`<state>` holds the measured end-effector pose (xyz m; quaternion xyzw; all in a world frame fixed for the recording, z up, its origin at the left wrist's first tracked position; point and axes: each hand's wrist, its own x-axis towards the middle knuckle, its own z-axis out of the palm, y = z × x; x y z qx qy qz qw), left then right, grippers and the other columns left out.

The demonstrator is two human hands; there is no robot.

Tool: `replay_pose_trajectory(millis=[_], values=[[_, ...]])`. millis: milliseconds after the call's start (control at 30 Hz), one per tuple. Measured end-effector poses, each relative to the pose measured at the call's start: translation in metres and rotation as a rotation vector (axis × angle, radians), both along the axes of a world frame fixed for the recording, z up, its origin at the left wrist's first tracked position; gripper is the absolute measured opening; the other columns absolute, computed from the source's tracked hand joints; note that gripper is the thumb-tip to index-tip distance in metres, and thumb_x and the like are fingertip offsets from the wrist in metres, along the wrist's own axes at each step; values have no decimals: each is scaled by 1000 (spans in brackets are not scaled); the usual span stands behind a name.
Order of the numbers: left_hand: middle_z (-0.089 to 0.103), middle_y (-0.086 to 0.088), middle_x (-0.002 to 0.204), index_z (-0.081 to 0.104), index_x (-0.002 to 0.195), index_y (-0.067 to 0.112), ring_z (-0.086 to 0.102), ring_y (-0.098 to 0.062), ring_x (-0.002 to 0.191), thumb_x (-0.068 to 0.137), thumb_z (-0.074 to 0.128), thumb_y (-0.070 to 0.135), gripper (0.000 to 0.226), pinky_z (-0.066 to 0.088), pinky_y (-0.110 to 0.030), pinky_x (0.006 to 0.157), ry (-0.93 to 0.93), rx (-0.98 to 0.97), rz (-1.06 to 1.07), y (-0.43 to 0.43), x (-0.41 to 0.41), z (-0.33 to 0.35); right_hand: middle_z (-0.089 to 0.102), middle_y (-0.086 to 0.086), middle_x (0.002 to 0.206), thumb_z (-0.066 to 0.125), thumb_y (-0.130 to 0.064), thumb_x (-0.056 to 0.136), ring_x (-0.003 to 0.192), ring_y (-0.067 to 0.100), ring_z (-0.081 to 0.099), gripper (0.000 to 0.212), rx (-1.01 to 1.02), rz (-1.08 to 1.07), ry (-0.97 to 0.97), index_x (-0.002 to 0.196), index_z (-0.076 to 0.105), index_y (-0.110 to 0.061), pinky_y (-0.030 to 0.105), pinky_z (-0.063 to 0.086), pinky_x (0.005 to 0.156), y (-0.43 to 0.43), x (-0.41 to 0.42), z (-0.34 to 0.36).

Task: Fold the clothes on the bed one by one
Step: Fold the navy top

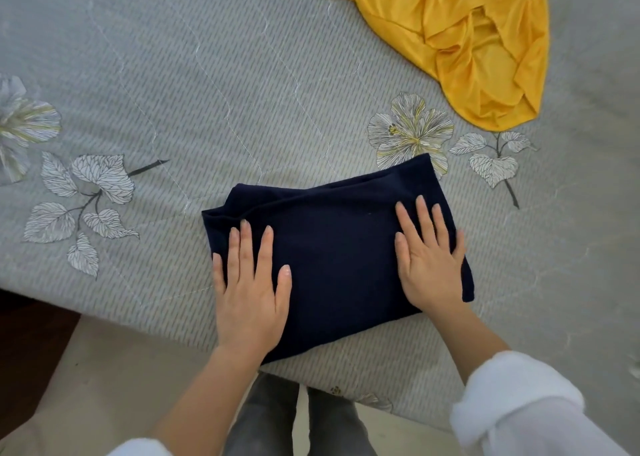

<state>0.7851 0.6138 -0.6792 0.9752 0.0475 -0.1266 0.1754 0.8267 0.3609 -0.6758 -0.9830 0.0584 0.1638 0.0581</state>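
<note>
I see the dark blue cloth folded into a flat block on the bed. Its far corner lies over the big flower drawn on the cover. The left hand and right hand lie flat on the cloth, fingers straight, pressing and gripping nothing. I think the cloth is soft, light and floppy, so I would lift it by its folded edges with both hands. The yellow shirt lies crumpled just past the flower, not folded yet. I can read no words or labels anywhere.
</note>
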Motion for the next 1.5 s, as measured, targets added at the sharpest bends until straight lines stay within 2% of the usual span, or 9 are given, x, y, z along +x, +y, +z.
replay_pose_trajectory(millis=[167, 267, 367, 467, 567, 767, 967, 1233, 1500], values=[[0, -4, 161, 9, 153, 26, -6, -17, 147, 98, 20, 43, 58, -1, -44, 118, 15, -118, -14, 10, -4, 5, 21, 7, 154, 56, -37, 92, 140, 25, 23, 67, 281, -503, -73, 149, 24, -24, 48, 19, 112, -8, 20, 21], [0, -9, 158, 6, 152, 29, 3, -26, 144, 96, 42, 49, 69, 10, -51, 114, 79, -186, 282, 15, -12, 23, 41, 10, 135, 75, -22, 77, 116, 24, 47, 72, 471, -785, -41, 138, 38, -13, 35, 39, 98, -12, 33, 40], [24, -14, 150, 16, 150, 23, 27, -30, 135, 87, 65, 29, 80, 28, -47, 108, 201, -500, 745, 20, -11, 45, 63, 8, 110, 77, -16, 73, 94, 25, 60, 45, 624, -985, 141, 112, 56, -8, 36, 50, 82, -14, 36, 55], [48, -10, 136, 36, 141, 15, 52, -27, 115, 87, 64, 20, 61, 47, -41, 94, 398, -769, 968, 28, -2, 62, 70, 13, 95, 72, -12, 78, 86, 29, 66, 12, 752, -1014, 194, 88, 67, -9, 41, 56, 80, -9, 29, 78], [66, -9, 107, 60, 112, 5, 61, -21, 90, 87, 62, 18, 28, 47, -30, 65, 493, -760, 867, 31, 12, 85, 69, 7, 91, 65, -11, 86, 86, 23, 64, 6, 756, -934, 111, 91, 67, -8, 35, 52, 73, -5, 9, 108], [65, 0, 94, 62, 102, 16, 61, -17, 86, 86, 62, 21, 17, 46, -28, 61, 414, -719, 595, -11, 20, 150, 68, 1, 90, 66, -13, 88, 86, 22, 64, 10, 770, -917, 17, 84, 64, -23, 37, 53, 77, -35, -60, 162], [67, -2, 88, 63, 94, 15, 63, -18, 83, 84, 61, 21, 12, 48, -30, 63, 362, -734, 323, -115, -22, 211, 69, 1, 92, 64, -12, 90, 89, 25, 65, 15, 892, -1043, -122, 85, 63, -26, 49, 54, 85, -118, -166, 226], [68, 0, 85, 63, 91, 16, 64, -15, 76, 83, 60, 21, 9, 42, -26, 56, 373, -794, 12, -300, -156, 276, 70, -3, 92, 66, -11, 87, 90, 23, 66, 18, 876, -1153, -350, 85, 64, -28, 45, 53, 86, -277, -361, 297], [71, -3, 85, 66, 85, 17, 67, -23, 80, 76, 63, 24, 12, 56, -43, 77, 469, -765, -369, -493, -252, 326, 71, -1, 94, 67, -12, 86, 89, 23, 67, 18, 791, -1355, -616, 92, 67, -29, 45, 55, 84, -416, -528, 352]])
